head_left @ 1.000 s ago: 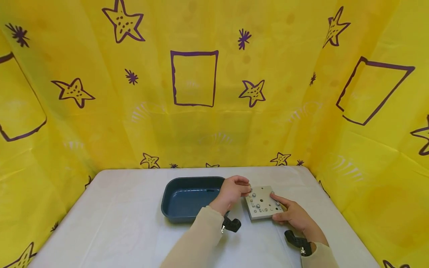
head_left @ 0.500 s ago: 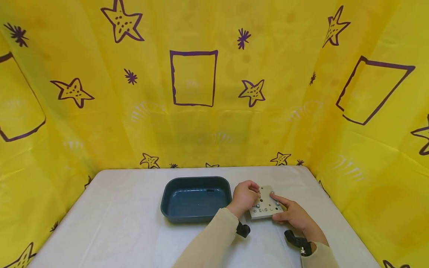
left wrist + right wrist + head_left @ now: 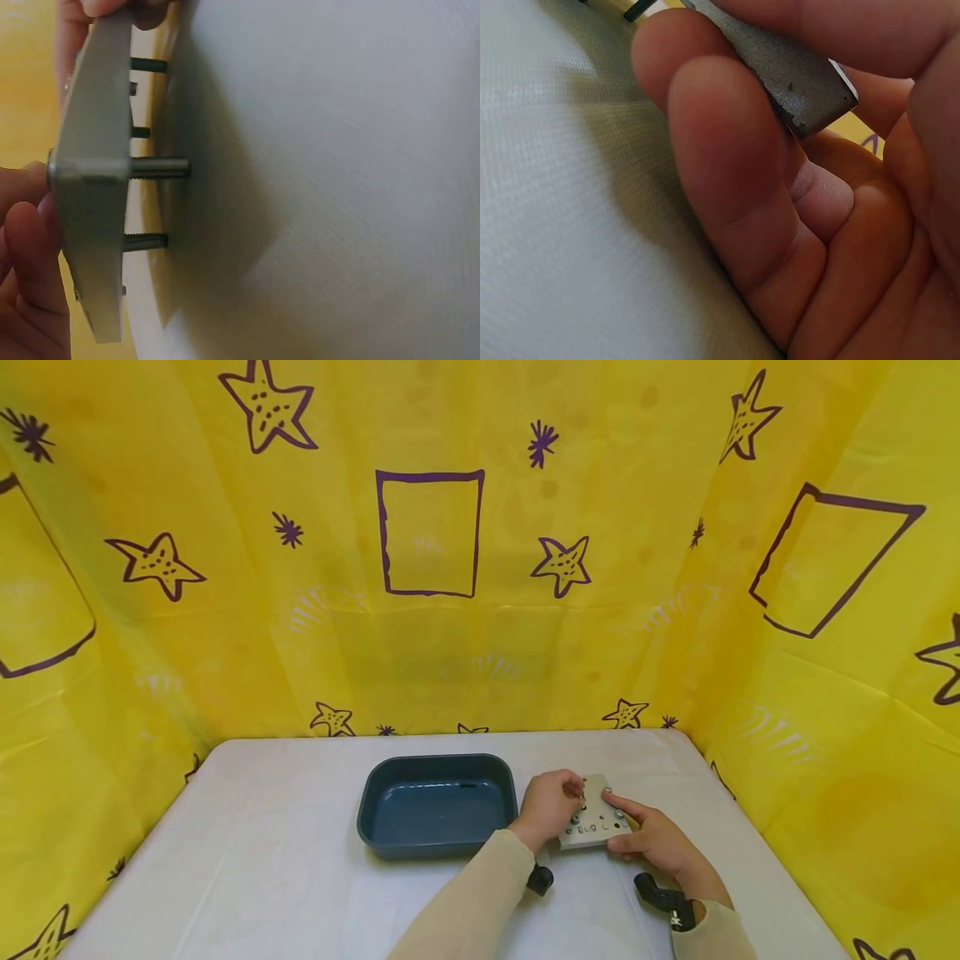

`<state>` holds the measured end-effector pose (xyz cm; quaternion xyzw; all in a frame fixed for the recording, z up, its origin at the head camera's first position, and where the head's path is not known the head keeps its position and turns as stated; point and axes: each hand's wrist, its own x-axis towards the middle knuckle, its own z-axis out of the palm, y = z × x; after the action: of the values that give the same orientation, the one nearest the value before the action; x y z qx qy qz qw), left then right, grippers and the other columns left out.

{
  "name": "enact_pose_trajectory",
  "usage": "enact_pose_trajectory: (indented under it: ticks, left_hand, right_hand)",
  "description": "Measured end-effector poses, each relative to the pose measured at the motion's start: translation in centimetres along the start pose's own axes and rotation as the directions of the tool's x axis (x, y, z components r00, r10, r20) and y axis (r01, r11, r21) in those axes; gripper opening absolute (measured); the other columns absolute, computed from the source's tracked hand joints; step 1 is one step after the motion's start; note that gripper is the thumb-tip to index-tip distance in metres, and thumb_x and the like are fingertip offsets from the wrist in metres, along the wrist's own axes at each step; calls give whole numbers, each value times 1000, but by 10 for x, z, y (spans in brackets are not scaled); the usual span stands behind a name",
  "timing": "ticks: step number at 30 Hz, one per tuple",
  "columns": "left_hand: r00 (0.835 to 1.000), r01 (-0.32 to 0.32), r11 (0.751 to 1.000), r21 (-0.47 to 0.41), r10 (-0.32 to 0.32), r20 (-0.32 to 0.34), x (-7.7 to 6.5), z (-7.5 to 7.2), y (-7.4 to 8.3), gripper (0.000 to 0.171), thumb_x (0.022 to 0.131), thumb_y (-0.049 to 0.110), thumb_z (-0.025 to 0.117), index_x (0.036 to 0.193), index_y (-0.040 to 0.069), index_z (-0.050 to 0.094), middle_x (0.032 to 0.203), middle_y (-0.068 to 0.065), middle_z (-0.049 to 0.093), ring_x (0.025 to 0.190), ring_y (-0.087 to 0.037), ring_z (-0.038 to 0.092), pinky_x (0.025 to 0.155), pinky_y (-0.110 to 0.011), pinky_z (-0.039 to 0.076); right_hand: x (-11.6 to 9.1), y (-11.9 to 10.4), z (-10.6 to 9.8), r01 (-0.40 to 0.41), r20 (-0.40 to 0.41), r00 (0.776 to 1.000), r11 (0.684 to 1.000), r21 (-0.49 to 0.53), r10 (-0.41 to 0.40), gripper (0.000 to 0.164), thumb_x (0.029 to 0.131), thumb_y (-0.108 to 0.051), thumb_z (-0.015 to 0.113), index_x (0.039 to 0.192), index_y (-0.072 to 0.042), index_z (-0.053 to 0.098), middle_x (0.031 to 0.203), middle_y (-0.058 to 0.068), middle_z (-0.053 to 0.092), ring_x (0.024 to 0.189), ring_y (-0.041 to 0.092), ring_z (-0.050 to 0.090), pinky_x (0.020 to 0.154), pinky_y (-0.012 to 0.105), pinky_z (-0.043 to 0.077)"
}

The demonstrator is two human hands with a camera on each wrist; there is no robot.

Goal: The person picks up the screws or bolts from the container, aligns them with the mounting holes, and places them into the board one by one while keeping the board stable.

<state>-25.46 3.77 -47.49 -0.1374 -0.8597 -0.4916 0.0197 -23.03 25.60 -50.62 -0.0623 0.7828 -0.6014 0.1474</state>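
Note:
A square light-grey metal plate (image 3: 597, 808) with holes, bolts and small fittings is held raised off the table by my right hand (image 3: 663, 845). That hand grips its right edge, fingers beneath and thumb at the near side; the right wrist view shows the plate's corner (image 3: 799, 94) between them. My left hand (image 3: 546, 807) is at the plate's left side, its fingertips pinching a bolt head on the upper face. In the left wrist view the threaded shank of this bolt (image 3: 161, 168) sticks out underneath, among several other shanks. The bolt head is mostly hidden by the fingers.
A dark blue plastic tray (image 3: 367, 806) stands left of the plate, close to my left wrist; a small dark piece (image 3: 468, 786) lies inside it. White cloth covers the table (image 3: 285, 827). Yellow curtains (image 3: 427, 668) enclose the back and sides.
My left hand has moved right from the plate's left edge onto its upper face, and its fingers have curled closer at a bolt. The right hand and plate stay nearly still.

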Motion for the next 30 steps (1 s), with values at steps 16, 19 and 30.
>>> enact_pose_trajectory:
  ticks: [16, 19, 30]
  left_hand:
    - [1000, 13, 1000, 6, -13, -11, -5, 0, -1, 17, 87, 3, 74, 100, 12, 74, 86, 11, 66, 78, -6, 57, 75, -25, 51]
    - [989, 123, 958, -260, -140, -48, -8, -2, 5, 19, 87, 4, 75, 105, 12, 73, 92, 7, 66, 76, -13, 62, 69, -29, 52]
    - [886, 91, 698, -711, -383, -263, -24, -73, 9, 46, 88, 5, 76, 132, 7, 63, 122, -13, 62, 90, -24, 67, 76, -34, 56]
  right_hand:
    - [1, 1, 1, -10, -9, 1000, 1000, -12, 10, 86, 76, -17, 87, 151, -17, 46, 131, 21, 46, 71, 27, 59, 61, 30, 51]
    - [2, 4, 1, -25, -22, 999, 999, -25, 25, 87, 74, -20, 88, 150, -19, 47, 130, 20, 47, 74, 28, 59, 62, 31, 51]
    - [2, 2, 2, -37, -37, 999, 999, -24, 36, 88, 73, -17, 88, 151, -20, 47, 135, 19, 50, 80, 29, 61, 63, 31, 52]
